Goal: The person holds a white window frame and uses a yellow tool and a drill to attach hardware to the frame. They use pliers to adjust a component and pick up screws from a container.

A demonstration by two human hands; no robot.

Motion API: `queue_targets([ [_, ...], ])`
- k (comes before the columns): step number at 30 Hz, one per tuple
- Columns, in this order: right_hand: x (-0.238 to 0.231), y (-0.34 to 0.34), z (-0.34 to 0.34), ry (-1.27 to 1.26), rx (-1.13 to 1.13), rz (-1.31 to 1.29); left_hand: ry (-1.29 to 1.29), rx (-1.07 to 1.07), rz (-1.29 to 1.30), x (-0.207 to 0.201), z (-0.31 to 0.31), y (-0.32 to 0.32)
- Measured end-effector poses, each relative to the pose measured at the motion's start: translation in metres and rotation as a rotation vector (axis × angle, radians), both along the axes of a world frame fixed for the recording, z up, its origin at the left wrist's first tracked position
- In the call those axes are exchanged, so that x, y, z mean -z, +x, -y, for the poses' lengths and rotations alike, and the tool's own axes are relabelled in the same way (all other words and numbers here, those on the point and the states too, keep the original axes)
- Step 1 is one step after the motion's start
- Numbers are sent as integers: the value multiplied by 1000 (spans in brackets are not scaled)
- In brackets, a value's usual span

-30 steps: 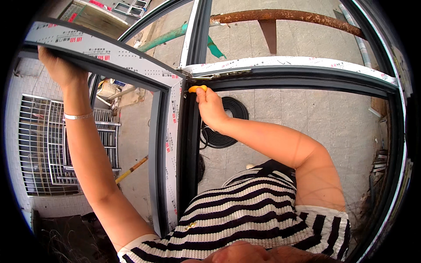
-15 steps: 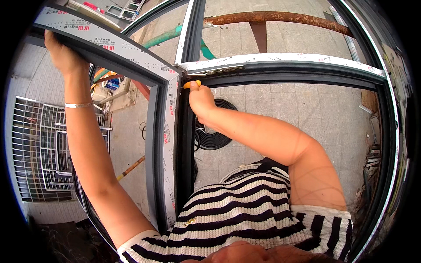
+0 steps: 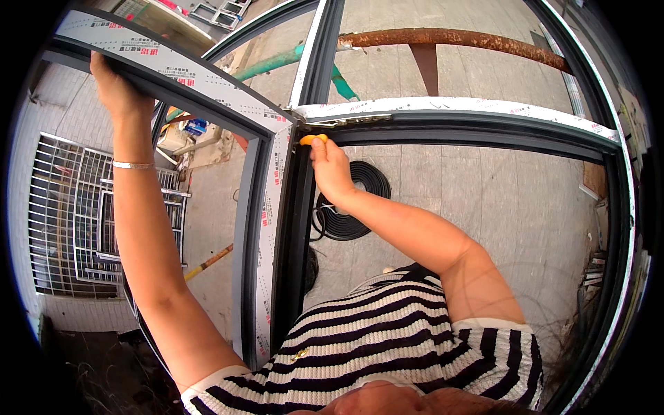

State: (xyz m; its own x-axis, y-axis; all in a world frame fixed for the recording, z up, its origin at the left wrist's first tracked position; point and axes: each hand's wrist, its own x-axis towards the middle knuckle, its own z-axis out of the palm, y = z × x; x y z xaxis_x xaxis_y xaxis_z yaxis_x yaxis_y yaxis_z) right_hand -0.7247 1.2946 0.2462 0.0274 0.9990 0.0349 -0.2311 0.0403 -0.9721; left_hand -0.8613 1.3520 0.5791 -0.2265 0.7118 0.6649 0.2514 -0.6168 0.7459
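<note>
An open window sash [image 3: 180, 74] stands at the left, dark grey with white printed protective film. My left hand [image 3: 123, 93] is closed on the sash's upper bar, its fingertips partly hidden by the bar. Closed in a pinch, my right hand [image 3: 334, 173] holds a small tool by its orange handle [image 3: 315, 139]. That tool points at the corner where the sash meets the dark fixed window frame [image 3: 470, 108]; its tip is too small to make out. Just above the handle, a metal hinge arm [image 3: 349, 122] lies along the frame's crossbar.
Beyond the frame runs a rusty pipe [image 3: 456, 39], with a green pipe [image 3: 271, 63] to its left. Below my right hand, a coil of black hose [image 3: 366, 181] lies on the paving. White metal grilles [image 3: 59, 214] stand at the left, and scrap strips [image 3: 595, 268] at the right.
The whole view has shifted slightly, so the frame sits a little lower and farther right. My right wrist has turned somewhat at the corner. Both hands keep their holds.
</note>
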Motion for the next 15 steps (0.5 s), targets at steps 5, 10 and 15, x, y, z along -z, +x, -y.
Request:
queue_targets([
  [5, 26, 23, -7, 49, -6, -136, -111, 122, -29, -5, 13, 7],
  [10, -14, 64, 41, 72, -186, -327, -7, -123, 47, 2, 41, 8],
  [15, -93, 104, 46, 214, -510, -741, 16, -436, -218, -3, 132, 24],
])
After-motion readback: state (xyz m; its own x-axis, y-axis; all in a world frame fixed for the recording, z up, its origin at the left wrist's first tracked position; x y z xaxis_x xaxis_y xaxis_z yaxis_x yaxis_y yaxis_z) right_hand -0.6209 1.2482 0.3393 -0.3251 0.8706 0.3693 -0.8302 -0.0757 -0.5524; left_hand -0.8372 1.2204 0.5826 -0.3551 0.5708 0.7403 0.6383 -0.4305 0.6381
